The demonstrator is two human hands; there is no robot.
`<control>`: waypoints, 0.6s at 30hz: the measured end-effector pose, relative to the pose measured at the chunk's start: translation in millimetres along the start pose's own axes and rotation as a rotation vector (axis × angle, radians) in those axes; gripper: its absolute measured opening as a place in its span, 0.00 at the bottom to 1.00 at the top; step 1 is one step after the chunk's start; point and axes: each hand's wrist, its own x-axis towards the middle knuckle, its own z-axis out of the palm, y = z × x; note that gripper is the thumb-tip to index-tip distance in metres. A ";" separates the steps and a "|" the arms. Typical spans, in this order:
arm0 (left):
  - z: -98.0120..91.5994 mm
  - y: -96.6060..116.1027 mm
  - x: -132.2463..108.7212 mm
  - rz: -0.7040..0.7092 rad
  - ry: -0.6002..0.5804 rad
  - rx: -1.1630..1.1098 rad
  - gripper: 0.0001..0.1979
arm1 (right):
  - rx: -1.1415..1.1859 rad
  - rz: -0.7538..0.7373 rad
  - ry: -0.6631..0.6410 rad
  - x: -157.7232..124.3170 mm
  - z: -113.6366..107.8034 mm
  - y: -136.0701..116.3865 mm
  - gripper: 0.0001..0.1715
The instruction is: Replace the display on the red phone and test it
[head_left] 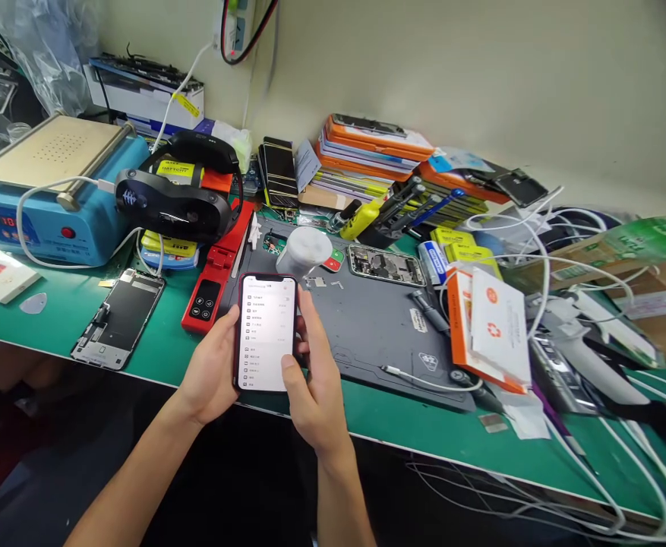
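A smartphone (265,330) with a lit white screen showing a list is held upright between both hands, over the front edge of the green table. My left hand (213,368) wraps round its left side. My right hand (317,372) grips the right side, fingers behind it and the thumb over the lower right of the screen. Just behind the phone stands a white round container (304,251) on a dark grey mat (367,327). An opened phone (386,264) with bare inner parts lies on the mat's far side.
At the left are a blue heating machine (30,220), a black headset (173,205), a red device (213,285) and a detached phone screen (121,317). Orange and white boxes (489,327), a white cable (435,382) and tangled cords lie rightward. Stacked boxes (367,152) line the wall.
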 end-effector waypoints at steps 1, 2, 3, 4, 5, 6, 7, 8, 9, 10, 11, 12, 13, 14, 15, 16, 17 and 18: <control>1.1 -0.1 0.0 0.001 0.010 -0.001 0.30 | 0.023 0.014 0.028 0.0 1.1 0.9 0.38; 2.4 -0.3 0.0 0.007 0.021 -0.004 0.30 | 0.052 0.032 0.066 0.0 2.3 2.0 0.37; 3.7 -0.7 -0.1 0.017 0.031 -0.008 0.30 | 0.086 0.052 0.111 0.2 3.4 3.2 0.36; 4.9 -1.1 -0.3 0.030 0.038 -0.014 0.30 | 0.121 0.075 0.156 0.5 4.6 4.5 0.34; 5.8 -1.6 -0.5 0.048 0.041 -0.020 0.30 | 0.149 0.095 0.194 0.7 5.6 5.6 0.32; 6.4 -2.2 -0.8 0.071 0.037 -0.026 0.30 | 0.165 0.111 0.218 0.9 6.4 6.4 0.30; 6.7 -2.8 -1.2 0.093 0.030 -0.027 0.30 | 0.170 0.122 0.225 1.1 7.0 7.0 0.29; 6.5 -3.4 -1.5 0.113 0.019 -0.025 0.30 | 0.168 0.128 0.220 1.0 7.4 7.3 0.29; 5.9 -3.8 -1.7 0.131 0.008 -0.021 0.30 | 0.160 0.128 0.205 0.8 7.6 7.2 0.29; 5.0 -4.1 -2.0 0.144 -0.002 -0.019 0.30 | 0.154 0.126 0.186 0.4 7.6 6.8 0.30; 4.1 -4.2 -2.2 0.150 -0.008 -0.019 0.30 | 0.150 0.123 0.165 -0.1 7.4 6.1 0.31; 3.1 -4.1 -2.5 0.149 -0.009 -0.020 0.29 | 0.149 0.121 0.148 -0.6 7.0 5.3 0.31; 2.3 -3.7 -2.8 0.149 -0.004 -0.022 0.29 | 0.147 0.122 0.140 -1.1 6.4 4.4 0.31; 1.7 -3.2 -3.1 0.147 0.005 -0.022 0.29 | 0.145 0.130 0.140 -1.4 5.6 3.7 0.30; 1.3 -2.6 -3.5 0.144 0.015 -0.018 0.29 | 0.148 0.145 0.148 -1.4 4.7 3.3 0.28; 1.2 -1.8 -4.0 0.142 0.022 -0.013 0.29 | 0.161 0.168 0.161 -1.2 3.7 3.2 0.28; 1.1 -1.0 -4.5 0.139 0.025 -0.007 0.29 | 0.181 0.196 0.176 -0.8 2.8 3.4 0.27; 1.0 -0.2 -4.9 0.133 0.024 -0.004 0.29 | 0.206 0.220 0.188 -0.2 1.8 4.0 0.27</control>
